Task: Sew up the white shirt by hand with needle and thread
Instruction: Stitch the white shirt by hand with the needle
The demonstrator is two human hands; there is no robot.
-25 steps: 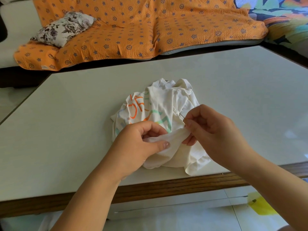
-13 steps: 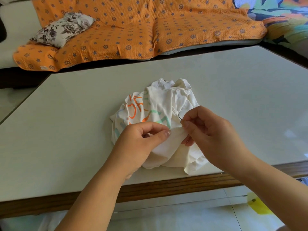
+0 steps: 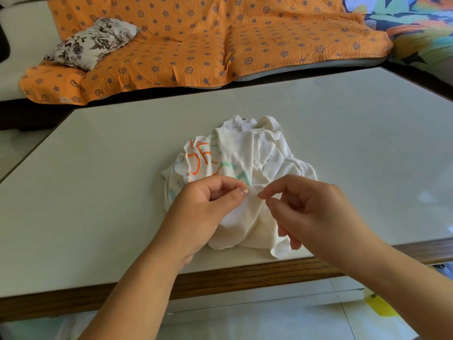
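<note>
Farthest left, a floral cushion (image 3: 90,42) is seen on an orange sofa cover (image 3: 196,45) behind the counter (image 3: 98,192). Nearer, a fold of the crumpled white shirt (image 3: 247,153), heaped mid-counter near the front edge, is pinched by the left hand (image 3: 203,212), its fingers (image 3: 235,195) closed on the cloth. Just to the right, a needle (image 3: 258,190) is held at that fold by the right hand (image 3: 316,212), thumb and forefinger pressed together on it, the rest loosely curled.

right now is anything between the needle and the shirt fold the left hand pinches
Nothing visible. The right hand pinches the needle, its tip right beside the fold of shirt that the left hand pinches; only bare cloth lies between.
</note>
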